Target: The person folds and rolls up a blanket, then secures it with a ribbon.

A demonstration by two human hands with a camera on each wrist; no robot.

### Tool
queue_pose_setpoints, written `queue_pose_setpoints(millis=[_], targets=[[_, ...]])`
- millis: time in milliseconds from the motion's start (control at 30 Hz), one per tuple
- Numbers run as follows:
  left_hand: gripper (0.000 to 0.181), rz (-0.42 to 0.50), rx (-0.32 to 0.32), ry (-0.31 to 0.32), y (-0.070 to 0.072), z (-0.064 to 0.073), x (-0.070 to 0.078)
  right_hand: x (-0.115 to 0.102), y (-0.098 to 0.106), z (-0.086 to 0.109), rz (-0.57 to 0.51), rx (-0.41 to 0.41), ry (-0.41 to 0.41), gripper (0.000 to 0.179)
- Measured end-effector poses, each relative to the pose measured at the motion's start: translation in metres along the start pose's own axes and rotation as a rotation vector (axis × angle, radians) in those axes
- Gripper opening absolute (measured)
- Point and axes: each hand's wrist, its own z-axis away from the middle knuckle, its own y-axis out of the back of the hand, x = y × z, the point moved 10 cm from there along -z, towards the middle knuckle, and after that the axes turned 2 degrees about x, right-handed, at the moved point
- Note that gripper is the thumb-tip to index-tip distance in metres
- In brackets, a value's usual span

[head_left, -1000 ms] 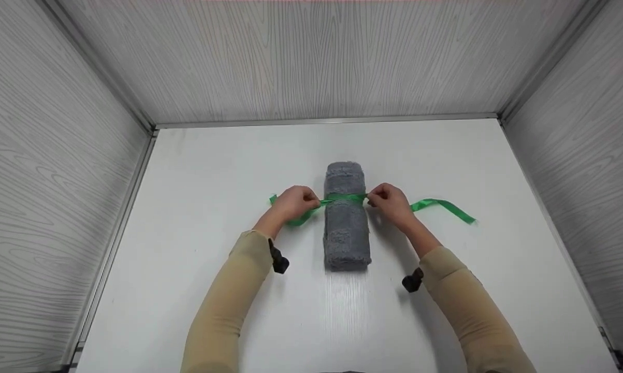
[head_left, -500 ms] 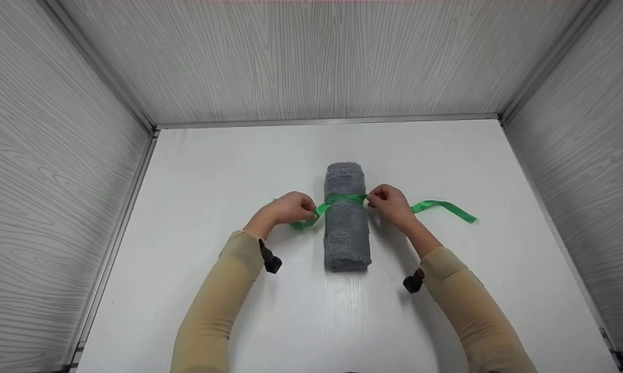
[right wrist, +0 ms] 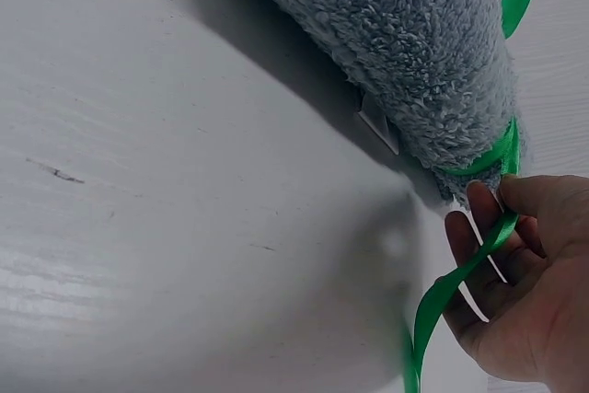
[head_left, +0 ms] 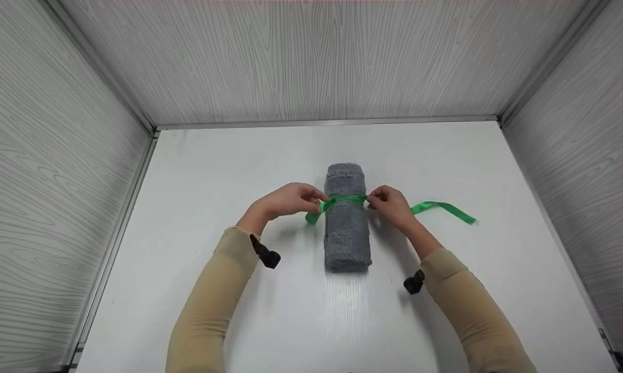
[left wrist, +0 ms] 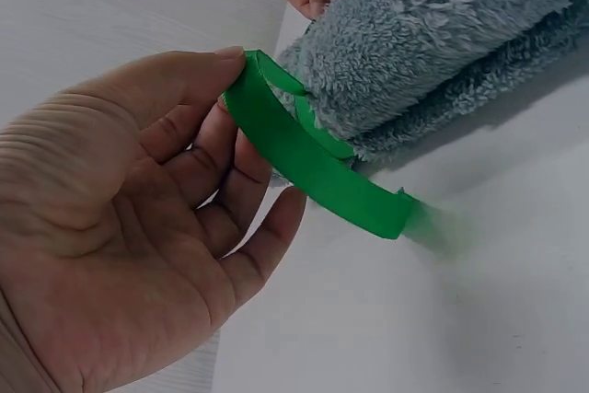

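A grey fluffy rolled towel (head_left: 346, 233) lies lengthwise on the white table, with a green ribbon (head_left: 346, 198) across its upper middle. On its left side, my left hand (head_left: 292, 199) pinches the ribbon between thumb and index finger. The left wrist view shows a short end of the green ribbon (left wrist: 313, 167) curving down from that pinch, the other fingers loosely bent. Close against the towel's right side, my right hand (head_left: 391, 204) pinches the ribbon's other length. In the right wrist view the ribbon's tail (right wrist: 442, 296) runs down past the fingers.
A white table (head_left: 213, 166) bears the towel, enclosed by grey wood-grain panels (head_left: 311, 62) at the back and both sides. The ribbon's right tail lies on the table beyond my right hand. A small tag (right wrist: 377, 124) sticks out beneath the towel.
My left hand first drew back and lowered a little, then rose to the towel's edge. The ribbon's left end has been drawn in closer to the towel. My right hand has hardly moved.
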Motion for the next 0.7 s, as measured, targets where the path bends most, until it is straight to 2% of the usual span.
queue_pose_setpoints(millis=[167, 267, 367, 700], targets=[[0.047, 0.063, -0.025, -0.048, -0.003, -0.001, 0.011, 0.001, -0.001, 0.0, 0.011, 0.004, 0.001, 0.021], [0.042, 0.103, -0.031, -0.068, -0.004, -0.002, 0.018, 0.0, -0.002, 0.001, 0.013, 0.002, 0.007, 0.02], [0.036, 0.105, -0.012, -0.073, -0.004, -0.005, 0.023, -0.001, -0.003, 0.002, 0.011, -0.009, 0.007, 0.02], [0.035, -0.089, 0.093, -0.08, 0.001, -0.013, 0.039, -0.001, -0.003, 0.002, 0.005, -0.008, -0.009, 0.02]])
